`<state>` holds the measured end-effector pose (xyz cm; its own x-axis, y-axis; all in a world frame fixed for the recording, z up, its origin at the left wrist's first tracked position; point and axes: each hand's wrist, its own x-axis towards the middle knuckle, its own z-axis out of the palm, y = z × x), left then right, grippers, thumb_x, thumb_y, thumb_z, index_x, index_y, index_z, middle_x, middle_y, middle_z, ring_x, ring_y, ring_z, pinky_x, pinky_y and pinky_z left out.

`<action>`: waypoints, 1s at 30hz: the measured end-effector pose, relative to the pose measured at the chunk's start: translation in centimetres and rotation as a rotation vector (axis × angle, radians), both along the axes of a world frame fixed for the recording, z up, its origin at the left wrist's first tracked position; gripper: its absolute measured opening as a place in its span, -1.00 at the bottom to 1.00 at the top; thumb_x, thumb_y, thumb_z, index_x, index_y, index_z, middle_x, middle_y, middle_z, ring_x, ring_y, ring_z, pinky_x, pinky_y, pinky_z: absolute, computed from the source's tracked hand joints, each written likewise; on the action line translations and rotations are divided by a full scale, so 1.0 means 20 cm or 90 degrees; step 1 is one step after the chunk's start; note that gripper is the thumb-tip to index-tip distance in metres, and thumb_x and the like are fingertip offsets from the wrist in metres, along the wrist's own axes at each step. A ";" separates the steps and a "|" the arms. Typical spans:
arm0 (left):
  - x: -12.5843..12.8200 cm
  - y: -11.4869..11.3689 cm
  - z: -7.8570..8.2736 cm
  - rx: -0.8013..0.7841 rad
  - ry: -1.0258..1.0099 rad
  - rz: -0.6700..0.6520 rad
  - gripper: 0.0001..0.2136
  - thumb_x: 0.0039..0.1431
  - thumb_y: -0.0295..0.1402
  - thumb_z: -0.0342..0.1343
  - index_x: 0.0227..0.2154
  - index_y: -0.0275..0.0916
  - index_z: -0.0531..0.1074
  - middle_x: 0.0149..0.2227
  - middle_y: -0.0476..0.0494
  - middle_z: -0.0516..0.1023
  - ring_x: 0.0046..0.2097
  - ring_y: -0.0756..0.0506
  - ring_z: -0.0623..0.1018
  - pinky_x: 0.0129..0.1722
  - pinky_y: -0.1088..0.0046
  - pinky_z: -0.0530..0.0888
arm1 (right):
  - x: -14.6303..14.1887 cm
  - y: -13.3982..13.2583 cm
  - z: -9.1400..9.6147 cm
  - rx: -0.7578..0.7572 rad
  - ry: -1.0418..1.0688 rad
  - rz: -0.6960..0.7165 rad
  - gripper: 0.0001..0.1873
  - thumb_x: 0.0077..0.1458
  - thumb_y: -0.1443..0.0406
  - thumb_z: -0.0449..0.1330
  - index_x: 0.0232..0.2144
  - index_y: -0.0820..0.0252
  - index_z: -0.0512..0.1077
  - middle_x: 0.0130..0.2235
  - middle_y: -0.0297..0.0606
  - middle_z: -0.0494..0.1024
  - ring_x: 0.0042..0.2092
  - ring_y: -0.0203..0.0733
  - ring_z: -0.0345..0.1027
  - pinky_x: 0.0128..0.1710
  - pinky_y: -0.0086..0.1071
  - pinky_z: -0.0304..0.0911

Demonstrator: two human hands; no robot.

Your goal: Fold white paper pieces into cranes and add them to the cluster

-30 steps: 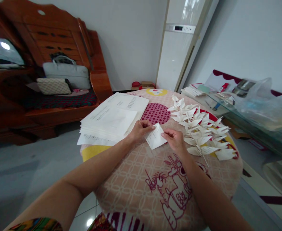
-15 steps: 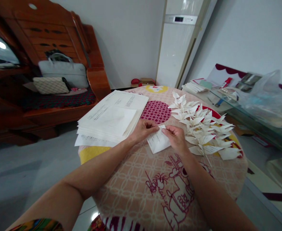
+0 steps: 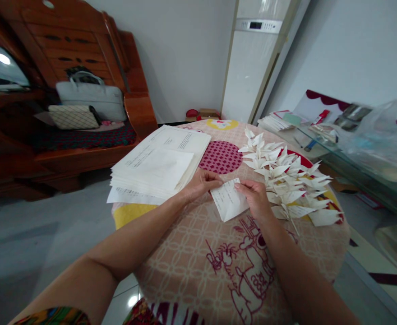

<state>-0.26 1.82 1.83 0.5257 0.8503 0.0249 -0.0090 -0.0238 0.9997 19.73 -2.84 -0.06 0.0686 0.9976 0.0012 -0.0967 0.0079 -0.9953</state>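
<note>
While both hands pinch it at its upper edge, the folded paper (image 3: 230, 204) lies flat on the cloth-covered counter (image 3: 201, 257), between the stack of printed sheets (image 3: 158, 167) and the heap of folded paper cranes (image 3: 288, 183). We see the left hand (image 3: 200, 183) with thumb and forefinger closed narrowly on the top left corner, and the right hand (image 3: 257, 198) with its fingers (image 3: 243, 186) nipped onto the top right corner while its palm covers the sheet's right side.

We judge the step in hand to be an early fold of one more paper figure (the finished ones beside it suggest as much). The flap seems to be getting lined up before it is creased. The next move, as we read it, calls for edges held square and a firm press along the fold, with the sheet kept from sliding on the soft cloth.

Against the picture of half a second ago, the fingertips met at one raised tip of the paper; now they sit apart along a broader top edge, and the sheet reaches lower towards us.
</note>
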 end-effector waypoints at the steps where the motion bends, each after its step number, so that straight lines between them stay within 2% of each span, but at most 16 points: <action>1: 0.00 0.00 0.00 0.025 0.013 -0.002 -0.77 -0.05 -0.24 0.26 -0.52 -0.37 0.52 -0.57 -0.03 0.47 -0.54 0.06 0.40 -0.51 0.57 0.27 | 0.00 0.00 0.00 -0.001 0.001 0.001 -0.79 -0.13 0.14 0.39 -0.55 0.16 0.57 -0.57 -0.39 0.49 -0.55 -0.31 0.25 -0.53 -0.43 0.12; 5: 0.00 -0.01 -0.01 0.128 0.077 0.015 -0.80 -0.05 -0.29 0.21 -0.58 -0.36 0.45 -0.61 0.03 0.36 -0.54 0.08 0.32 -0.55 0.59 0.19 | -0.02 -0.01 0.00 -0.015 0.010 -0.009 -0.78 -0.17 0.15 0.40 -0.54 0.18 0.58 -0.58 -0.38 0.50 -0.56 -0.31 0.24 -0.55 -0.43 0.11; 9: 0.00 -0.04 0.01 0.213 0.131 0.042 -0.83 0.01 -0.33 0.14 -0.53 -0.36 0.49 -0.55 -0.01 0.40 -0.48 0.07 0.33 -0.53 0.60 0.20 | -0.03 -0.01 0.01 -0.016 0.008 -0.047 -0.77 -0.21 0.15 0.41 -0.60 0.19 0.55 -0.61 -0.38 0.47 -0.57 -0.32 0.21 -0.55 -0.42 0.09; 12: 0.01 -0.05 0.01 0.236 0.147 0.049 -0.84 0.01 -0.36 0.11 -0.54 -0.36 0.49 -0.55 0.00 0.38 -0.49 0.08 0.31 -0.53 0.60 0.19 | -0.03 -0.01 0.00 -0.013 0.014 -0.062 -0.77 -0.22 0.15 0.42 -0.61 0.18 0.54 -0.60 -0.39 0.48 -0.57 -0.32 0.21 -0.55 -0.42 0.10; 15: 0.02 -0.04 -0.01 0.196 0.125 0.050 -0.84 -0.03 -0.35 0.12 -0.57 -0.35 0.47 -0.59 0.02 0.34 -0.52 0.09 0.29 -0.55 0.60 0.17 | -0.03 -0.01 -0.01 -0.019 0.024 -0.059 -0.77 -0.22 0.15 0.43 -0.59 0.17 0.55 -0.60 -0.39 0.48 -0.56 -0.31 0.23 -0.54 -0.42 0.11; 19: 0.03 -0.02 -0.04 0.040 0.063 0.045 -0.79 -0.09 -0.27 0.19 -0.51 -0.36 0.51 -0.60 0.00 0.40 -0.55 0.06 0.34 -0.55 0.57 0.21 | -0.03 -0.01 -0.01 -0.026 0.028 -0.034 -0.77 -0.19 0.13 0.42 -0.57 0.16 0.55 -0.60 -0.39 0.48 -0.56 -0.30 0.23 -0.54 -0.41 0.12; 21: 0.04 -0.02 -0.04 0.011 0.043 0.053 -0.78 -0.10 -0.25 0.21 -0.49 -0.36 0.52 -0.58 -0.02 0.42 -0.55 0.06 0.35 -0.55 0.56 0.20 | -0.03 -0.01 -0.01 -0.025 0.024 -0.026 -0.77 -0.18 0.13 0.41 -0.56 0.16 0.55 -0.59 -0.40 0.48 -0.56 -0.30 0.24 -0.54 -0.41 0.12; 25: 0.04 -0.03 -0.03 0.063 0.065 0.060 -0.80 -0.08 -0.27 0.19 -0.54 -0.36 0.50 -0.60 0.01 0.37 -0.55 0.08 0.28 -0.56 0.55 0.13 | -0.02 -0.01 -0.01 -0.032 0.014 -0.010 -0.75 -0.16 0.12 0.40 -0.55 0.16 0.53 -0.58 -0.40 0.48 -0.56 -0.30 0.23 -0.56 -0.42 0.09; 30: 0.05 -0.04 -0.01 0.118 0.098 0.044 -0.80 -0.06 -0.29 0.15 -0.62 -0.34 0.42 -0.62 0.05 0.29 -0.55 0.09 0.24 -0.55 0.54 0.11 | -0.03 -0.01 -0.01 -0.050 0.009 0.055 -0.70 -0.13 0.08 0.39 -0.57 0.16 0.47 -0.61 -0.42 0.43 -0.59 -0.32 0.19 -0.58 -0.43 0.05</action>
<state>0.78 0.95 1.72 0.4759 0.8729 0.1077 0.1512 -0.2018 0.9677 19.13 -3.08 -0.20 -0.0175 0.9968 -0.0775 -0.1080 -0.0789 -0.9910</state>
